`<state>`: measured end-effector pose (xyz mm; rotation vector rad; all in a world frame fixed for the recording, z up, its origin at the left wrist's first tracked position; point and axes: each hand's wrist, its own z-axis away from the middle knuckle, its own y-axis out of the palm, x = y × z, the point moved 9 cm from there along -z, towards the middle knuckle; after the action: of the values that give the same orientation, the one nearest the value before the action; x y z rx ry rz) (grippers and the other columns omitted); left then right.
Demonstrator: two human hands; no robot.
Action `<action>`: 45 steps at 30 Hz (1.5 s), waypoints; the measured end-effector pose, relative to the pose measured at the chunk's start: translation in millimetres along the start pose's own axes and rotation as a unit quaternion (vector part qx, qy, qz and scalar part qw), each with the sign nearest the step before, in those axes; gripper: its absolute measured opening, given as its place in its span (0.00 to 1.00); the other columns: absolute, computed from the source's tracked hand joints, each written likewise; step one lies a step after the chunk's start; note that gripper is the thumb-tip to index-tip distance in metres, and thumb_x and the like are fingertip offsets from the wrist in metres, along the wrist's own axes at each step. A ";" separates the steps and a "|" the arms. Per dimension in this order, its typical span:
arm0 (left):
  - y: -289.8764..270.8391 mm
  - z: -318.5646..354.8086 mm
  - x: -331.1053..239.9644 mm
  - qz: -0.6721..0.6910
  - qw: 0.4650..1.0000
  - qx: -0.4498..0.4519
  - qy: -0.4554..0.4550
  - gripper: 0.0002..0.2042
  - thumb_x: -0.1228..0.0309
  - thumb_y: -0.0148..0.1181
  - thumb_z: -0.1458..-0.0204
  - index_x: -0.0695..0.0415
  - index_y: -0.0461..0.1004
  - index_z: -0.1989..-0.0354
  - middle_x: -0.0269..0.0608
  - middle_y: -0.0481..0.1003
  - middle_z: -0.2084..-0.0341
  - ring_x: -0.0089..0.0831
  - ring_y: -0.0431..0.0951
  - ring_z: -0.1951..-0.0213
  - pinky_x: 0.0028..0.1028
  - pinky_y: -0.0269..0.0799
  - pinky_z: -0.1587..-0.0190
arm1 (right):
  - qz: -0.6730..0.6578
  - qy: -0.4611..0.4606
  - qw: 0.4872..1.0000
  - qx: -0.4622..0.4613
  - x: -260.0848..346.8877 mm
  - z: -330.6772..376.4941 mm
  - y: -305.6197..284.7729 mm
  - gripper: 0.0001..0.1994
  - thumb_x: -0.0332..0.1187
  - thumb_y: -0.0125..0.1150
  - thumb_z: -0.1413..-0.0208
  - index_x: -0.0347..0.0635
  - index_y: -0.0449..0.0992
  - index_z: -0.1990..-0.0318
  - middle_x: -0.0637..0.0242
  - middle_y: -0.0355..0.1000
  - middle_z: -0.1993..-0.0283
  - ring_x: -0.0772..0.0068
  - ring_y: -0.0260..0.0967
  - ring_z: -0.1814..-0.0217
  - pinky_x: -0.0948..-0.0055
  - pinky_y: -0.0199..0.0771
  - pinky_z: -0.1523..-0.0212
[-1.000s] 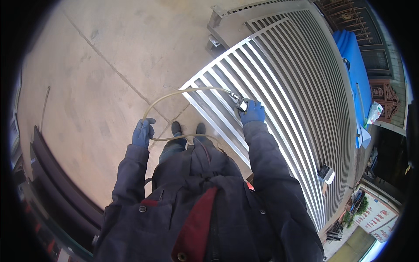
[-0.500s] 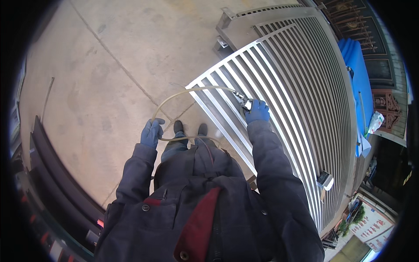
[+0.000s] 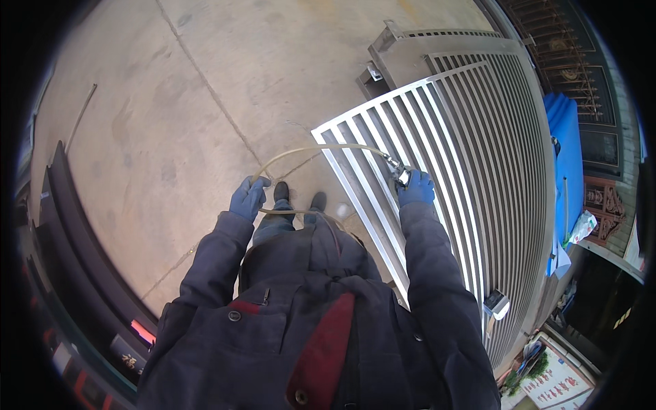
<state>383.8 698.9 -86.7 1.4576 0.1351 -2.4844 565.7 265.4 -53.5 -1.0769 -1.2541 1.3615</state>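
My right hand (image 3: 415, 188), in a blue glove, grips a small metal spray nozzle (image 3: 400, 173) held over the bars of a pale metal gate (image 3: 471, 137) that lies flat. A thin yellowish hose (image 3: 321, 147) arcs from the nozzle across to my left hand (image 3: 248, 198), also blue-gloved, which holds the hose out to the left above the concrete. My dark shoes (image 3: 298, 195) stand between the two hands, just left of the gate's edge.
Concrete floor (image 3: 171, 102) with cracks spreads to the left and ahead. A second grille panel (image 3: 437, 48) lies behind the gate. Dark curved rails (image 3: 68, 232) run along the left. A blue sheet (image 3: 566, 137) and ornate dark gates (image 3: 567, 41) stand at the right.
Both hands have shifted slightly; the nozzle hand has moved a little along the gate bars, and the hose arc has followed. Grips are unchanged.
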 end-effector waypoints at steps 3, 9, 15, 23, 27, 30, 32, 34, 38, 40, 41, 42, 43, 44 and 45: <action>3.9 6.2 7.9 -0.026 1.000 0.002 -0.012 0.14 0.60 0.48 0.30 0.57 0.75 0.54 0.27 0.65 0.79 0.17 0.62 0.76 0.21 0.60 0.72 | 0.034 0.041 0.997 0.056 -19.7 22.1 -1.5 0.26 0.42 0.74 0.53 0.47 0.70 0.49 0.53 0.67 0.46 0.44 0.68 0.44 0.47 0.77 0.52; 30.9 16.2 29.4 0.105 0.994 0.033 -0.021 0.14 0.59 0.49 0.31 0.55 0.76 0.54 0.28 0.67 0.78 0.17 0.65 0.75 0.21 0.61 0.71 | 0.000 0.028 1.000 0.007 -2.2 -4.1 -4.1 0.25 0.43 0.74 0.52 0.47 0.71 0.50 0.53 0.69 0.47 0.44 0.69 0.45 0.46 0.76 0.53; -1.8 7.2 24.5 0.013 1.000 0.005 -0.023 0.12 0.63 0.49 0.31 0.55 0.76 0.53 0.27 0.66 0.78 0.17 0.64 0.75 0.21 0.61 0.71 | 0.004 0.007 1.000 0.005 -8.9 12.8 -0.5 0.25 0.43 0.74 0.52 0.46 0.70 0.50 0.52 0.68 0.46 0.43 0.69 0.45 0.47 0.75 0.51; 61.5 24.2 30.9 -0.019 0.985 0.148 -0.083 0.09 0.69 0.51 0.33 0.57 0.75 0.52 0.26 0.67 0.76 0.16 0.64 0.73 0.20 0.62 0.69 | 0.004 0.091 0.995 0.031 -81.8 67.6 5.0 0.27 0.43 0.74 0.54 0.45 0.71 0.49 0.51 0.68 0.47 0.41 0.68 0.46 0.46 0.74 0.49; 42.8 -7.9 16.5 -0.009 0.993 0.118 -0.021 0.10 0.67 0.49 0.32 0.57 0.75 0.52 0.26 0.68 0.77 0.16 0.64 0.74 0.20 0.61 0.71 | -0.071 0.094 0.993 0.021 -66.1 47.8 0.9 0.25 0.42 0.74 0.55 0.50 0.74 0.48 0.51 0.69 0.48 0.42 0.68 0.44 0.48 0.73 0.47; 9.2 -41.1 -3.4 -0.049 0.994 0.098 0.024 0.12 0.63 0.47 0.31 0.57 0.75 0.55 0.28 0.67 0.80 0.17 0.64 0.77 0.21 0.61 0.72 | -0.119 0.179 0.974 0.067 -47.7 60.8 7.7 0.25 0.43 0.73 0.55 0.52 0.74 0.47 0.51 0.69 0.46 0.43 0.68 0.44 0.51 0.73 0.45; -6.3 -56.8 -12.9 -0.045 0.995 0.088 0.034 0.13 0.62 0.48 0.31 0.57 0.76 0.55 0.28 0.67 0.82 0.17 0.64 0.78 0.21 0.61 0.73 | -0.118 0.207 0.970 0.054 -27.3 73.5 7.1 0.27 0.44 0.74 0.57 0.53 0.74 0.47 0.50 0.69 0.47 0.45 0.68 0.42 0.53 0.73 0.43; -13.6 -67.3 -16.0 -0.046 0.994 0.098 0.033 0.13 0.61 0.49 0.31 0.56 0.76 0.55 0.28 0.68 0.82 0.17 0.65 0.78 0.21 0.62 0.73 | -0.121 0.203 0.972 0.002 -11.1 86.0 -2.3 0.28 0.46 0.76 0.58 0.53 0.75 0.48 0.49 0.68 0.48 0.43 0.67 0.43 0.52 0.73 0.43; -9.7 -70.0 -0.3 -0.055 0.991 0.119 0.009 0.10 0.64 0.51 0.32 0.56 0.76 0.55 0.29 0.68 0.81 0.17 0.66 0.77 0.20 0.61 0.72 | -0.145 0.265 0.953 -0.003 -21.6 105.4 -3.0 0.28 0.47 0.76 0.59 0.51 0.75 0.48 0.49 0.68 0.47 0.42 0.67 0.43 0.51 0.73 0.44; -3.8 -68.7 10.1 -0.061 0.990 0.129 0.002 0.09 0.66 0.53 0.33 0.57 0.75 0.54 0.30 0.71 0.78 0.18 0.68 0.74 0.20 0.64 0.69 | -0.160 0.294 0.942 0.011 -36.2 113.1 -0.5 0.29 0.47 0.76 0.58 0.50 0.74 0.48 0.48 0.68 0.46 0.42 0.68 0.44 0.51 0.74 0.45; 1.2 -68.5 15.0 -0.060 0.989 0.133 0.004 0.09 0.67 0.53 0.34 0.57 0.75 0.53 0.30 0.71 0.77 0.18 0.69 0.73 0.21 0.65 0.68 | -0.154 0.294 0.943 0.013 -44.4 116.6 -1.6 0.29 0.47 0.76 0.58 0.50 0.74 0.48 0.47 0.68 0.46 0.42 0.68 0.44 0.51 0.74 0.45; 7.0 -69.2 19.1 -0.064 0.989 0.131 0.009 0.09 0.67 0.53 0.34 0.57 0.75 0.53 0.31 0.72 0.76 0.19 0.70 0.72 0.21 0.66 0.66 | -0.150 0.297 0.943 0.020 -51.1 122.2 -1.5 0.29 0.49 0.75 0.57 0.47 0.73 0.48 0.46 0.68 0.46 0.41 0.69 0.45 0.51 0.74 0.46; 14.1 -70.2 21.5 -0.069 0.989 0.131 0.022 0.10 0.67 0.53 0.34 0.58 0.75 0.52 0.31 0.73 0.74 0.19 0.70 0.71 0.22 0.67 0.65 | -0.142 0.306 0.941 0.031 -57.8 130.4 -0.8 0.30 0.50 0.74 0.56 0.45 0.73 0.48 0.44 0.68 0.47 0.41 0.69 0.46 0.50 0.74 0.46; 20.6 -70.7 24.5 -0.078 0.988 0.128 0.028 0.11 0.68 0.54 0.35 0.58 0.74 0.50 0.32 0.74 0.70 0.21 0.72 0.67 0.23 0.69 0.61 | -0.133 0.320 0.937 0.045 -64.6 138.8 0.7 0.31 0.52 0.72 0.55 0.43 0.72 0.47 0.42 0.68 0.47 0.40 0.70 0.47 0.50 0.75 0.47; 25.1 -72.8 26.4 -0.084 0.989 0.117 0.032 0.11 0.67 0.54 0.35 0.59 0.74 0.49 0.32 0.74 0.70 0.21 0.72 0.66 0.23 0.69 0.61 | -0.132 0.315 0.938 0.057 -68.1 144.8 1.8 0.32 0.54 0.72 0.54 0.42 0.72 0.47 0.42 0.68 0.47 0.40 0.70 0.47 0.50 0.75 0.47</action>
<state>439.7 685.4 -144.2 1.6844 -0.0254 -2.6628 433.2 176.3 -43.4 -1.0966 -0.7944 0.7773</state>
